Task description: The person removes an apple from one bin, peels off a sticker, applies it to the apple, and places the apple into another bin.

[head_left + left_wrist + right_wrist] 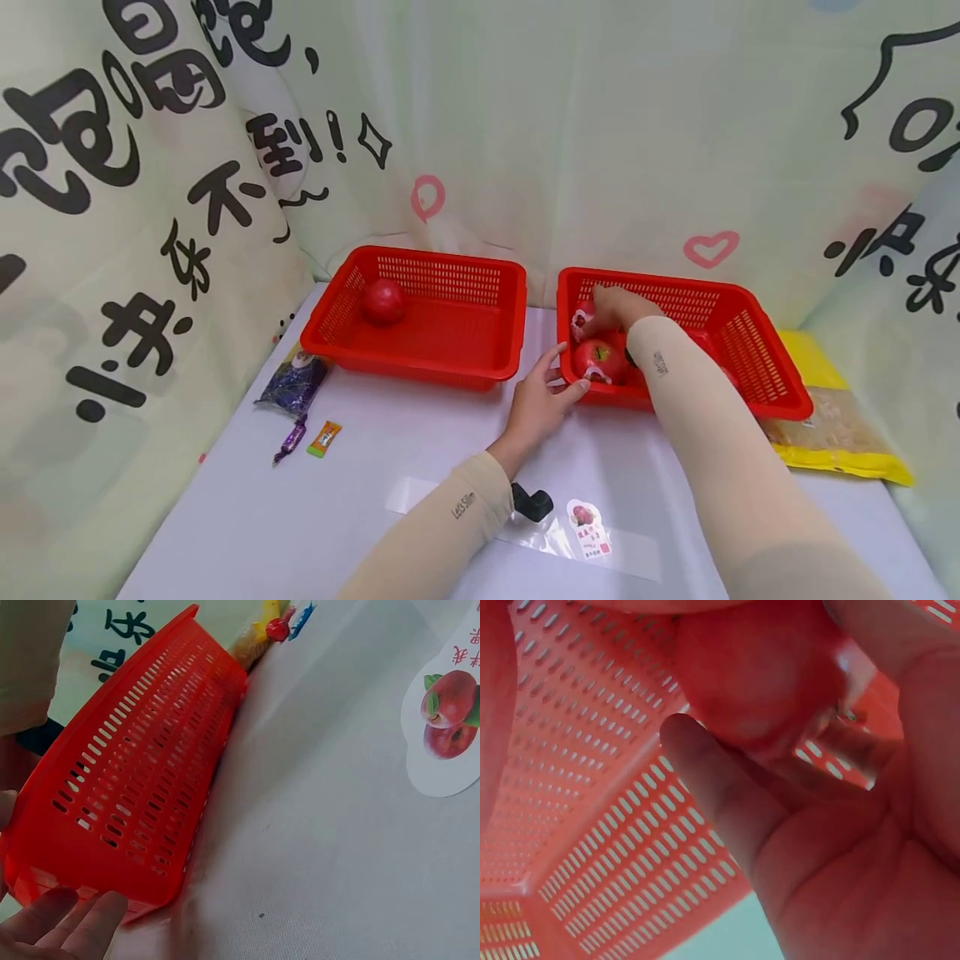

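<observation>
My right hand reaches into the right red basket, thumb and fingers round a red apple near the basket's left end. In the head view that apple is mostly covered by the hand. Just in front of it lies another apple, stem side up, bearing a white-and-pink sticker. More red fruit in the basket is partly hidden behind the right sleeve. At the basket's front left corner, my left hand holds the outside, its thumb on the front and its fingers against the end wall.
A second red basket stands to the left with one red fruit in it. Left of it lie a dark packet and two small wrapped sweets. A yellow bag sits by the right basket; an apple-picture sticker lies in front.
</observation>
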Available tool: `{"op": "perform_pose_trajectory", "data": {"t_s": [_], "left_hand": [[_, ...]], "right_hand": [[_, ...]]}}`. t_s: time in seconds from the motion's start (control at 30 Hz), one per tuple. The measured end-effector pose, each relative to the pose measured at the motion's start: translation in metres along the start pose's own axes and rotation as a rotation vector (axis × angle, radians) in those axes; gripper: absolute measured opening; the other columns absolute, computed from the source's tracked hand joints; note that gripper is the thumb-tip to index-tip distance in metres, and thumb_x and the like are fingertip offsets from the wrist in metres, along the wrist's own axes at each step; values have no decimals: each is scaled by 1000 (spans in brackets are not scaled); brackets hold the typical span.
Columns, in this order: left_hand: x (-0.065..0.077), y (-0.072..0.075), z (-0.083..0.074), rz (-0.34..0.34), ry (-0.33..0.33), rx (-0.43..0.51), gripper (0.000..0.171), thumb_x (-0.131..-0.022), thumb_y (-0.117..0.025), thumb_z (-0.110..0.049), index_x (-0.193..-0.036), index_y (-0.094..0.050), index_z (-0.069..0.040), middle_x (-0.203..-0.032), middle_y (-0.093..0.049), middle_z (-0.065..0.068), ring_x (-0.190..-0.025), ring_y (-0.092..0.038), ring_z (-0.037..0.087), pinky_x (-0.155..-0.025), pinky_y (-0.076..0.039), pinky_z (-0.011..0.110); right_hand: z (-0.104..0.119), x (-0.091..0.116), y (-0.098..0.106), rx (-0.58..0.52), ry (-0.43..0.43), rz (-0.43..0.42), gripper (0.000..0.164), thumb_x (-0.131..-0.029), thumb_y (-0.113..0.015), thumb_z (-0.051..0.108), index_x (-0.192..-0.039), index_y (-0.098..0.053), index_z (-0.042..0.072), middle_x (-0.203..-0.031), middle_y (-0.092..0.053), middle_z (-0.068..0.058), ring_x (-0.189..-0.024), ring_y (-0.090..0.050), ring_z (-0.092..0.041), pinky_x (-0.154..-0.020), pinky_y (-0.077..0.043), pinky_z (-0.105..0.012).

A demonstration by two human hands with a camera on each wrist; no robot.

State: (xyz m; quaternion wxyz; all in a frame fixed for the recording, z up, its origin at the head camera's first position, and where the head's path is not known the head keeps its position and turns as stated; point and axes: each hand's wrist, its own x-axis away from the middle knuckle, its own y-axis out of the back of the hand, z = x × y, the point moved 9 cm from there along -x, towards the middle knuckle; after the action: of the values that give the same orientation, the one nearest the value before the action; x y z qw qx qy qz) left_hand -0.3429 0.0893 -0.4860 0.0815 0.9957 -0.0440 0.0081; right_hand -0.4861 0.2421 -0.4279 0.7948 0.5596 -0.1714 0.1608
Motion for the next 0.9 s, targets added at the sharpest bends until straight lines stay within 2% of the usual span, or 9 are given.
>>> {"op": "perform_pose_trajectory", "data": {"t_s": [0.1,0.2,0.3,0.4,0.5,0.6,0.67,0.77,0.9], "left_hand": [[2,0,1,1,-5,1,72,-93,-83,-35,-156,-49,-42,-139,-70,2,-116,-73,22,-89,-66,38],[3,1,0,8,-11,-2,73,-93,-82,-35,-157,-47,-42,-142,-69,1,-117,-72,22,-90,-65,38],[3,1,-1,23,-13,1,74,-94,-82,-35,-158,-46,-42,-143,-68,1,-118,-72,22,-89,-66,37],[3,-1,-3,38,-16,-1,75,-94,-81,-36,-159,-45,-42,-144,-68,1,-118,-71,21,-88,-66,36],[2,0,-5,42,-22,-19,75,-94,-81,-35,-159,-44,-41,-143,-68,3,-117,-71,21,-88,-66,35],[2,0,-8,40,-33,-65,74,-96,-80,-35,-160,-44,-38,-141,-69,4,-117,-71,21,-88,-66,35],[3,1,-10,31,-41,-104,74,-96,-79,-35,-161,-44,-36,-140,-70,4,-116,-71,21,-88,-65,34],[4,3,-15,11,-67,-174,72,-97,-77,-36,-161,-44,-33,-137,-72,5,-112,-72,20,-88,-65,31],[13,9,-22,-11,-121,-251,73,-96,-79,-37,-161,-46,-29,-137,-73,5,-108,-74,21,-90,-64,30]], "right_hand": [[4,10,5,43,51,-48,91,-87,-86,37,-157,-36,5,-143,-51,-25,-133,-48,-44,-99,-60,-60],[12,35,19,90,138,-160,88,-92,-81,40,-158,-37,2,-149,-51,-28,-136,-49,-48,-105,-54,-66],[15,81,29,48,212,-318,80,-97,-75,40,-158,-40,2,-151,-53,-29,-137,-51,-48,-108,-51,-68],[12,143,21,-80,285,-503,67,-99,-74,39,-151,-51,3,-144,-60,-26,-128,-59,-46,-102,-57,-63],[7,201,-11,-237,362,-649,46,-100,-74,34,-136,-65,6,-128,-71,-19,-108,-68,-35,-88,-65,-43],[4,233,-61,-415,419,-665,27,-100,-75,26,-121,-73,8,-108,-77,-11,-88,-69,-22,-73,-60,-25],[3,239,-97,-527,423,-614,21,-100,-75,22,-116,-75,8,-100,-77,-9,-81,-69,-16,-70,-59,-20],[1,233,-137,-677,392,-531,20,-100,-75,19,-114,-75,5,-96,-77,-9,-77,-70,-10,-69,-60,-22],[-7,222,-158,-783,344,-501,22,-100,-74,18,-114,-74,1,-97,-77,-12,-78,-70,-10,-70,-61,-23]]}}
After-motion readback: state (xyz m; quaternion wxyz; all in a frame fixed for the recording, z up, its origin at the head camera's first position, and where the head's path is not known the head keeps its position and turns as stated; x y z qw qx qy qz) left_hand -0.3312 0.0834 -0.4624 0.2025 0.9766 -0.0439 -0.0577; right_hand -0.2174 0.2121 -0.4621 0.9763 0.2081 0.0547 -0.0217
